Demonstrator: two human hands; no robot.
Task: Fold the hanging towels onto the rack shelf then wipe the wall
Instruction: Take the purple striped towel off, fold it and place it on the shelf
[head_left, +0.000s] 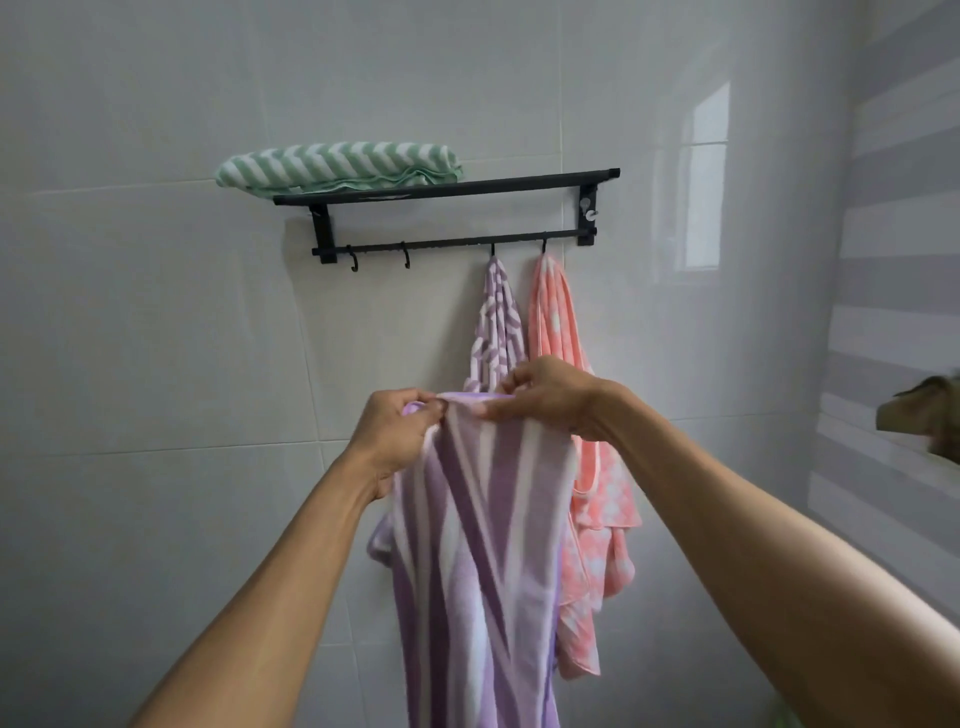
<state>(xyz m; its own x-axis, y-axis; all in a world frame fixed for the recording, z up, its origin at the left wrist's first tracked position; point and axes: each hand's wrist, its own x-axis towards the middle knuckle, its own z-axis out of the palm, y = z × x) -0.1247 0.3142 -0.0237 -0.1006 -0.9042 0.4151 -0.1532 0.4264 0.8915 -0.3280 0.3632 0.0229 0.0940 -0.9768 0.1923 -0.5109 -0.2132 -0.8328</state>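
both arms extended forward and up; left hand (396, 428) and right hand (545, 397) raised close together, fingers curled, pinching.

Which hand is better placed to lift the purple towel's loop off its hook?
Probably the right hand. It pinches the purple towel on the side below that hook. The left hand grips the other corner, farther left, so it can keep holding the cloth.

glossy pale grey tiled wall (156, 364) (a window reflection (706, 176) shines on it), striped side wall (893, 260).
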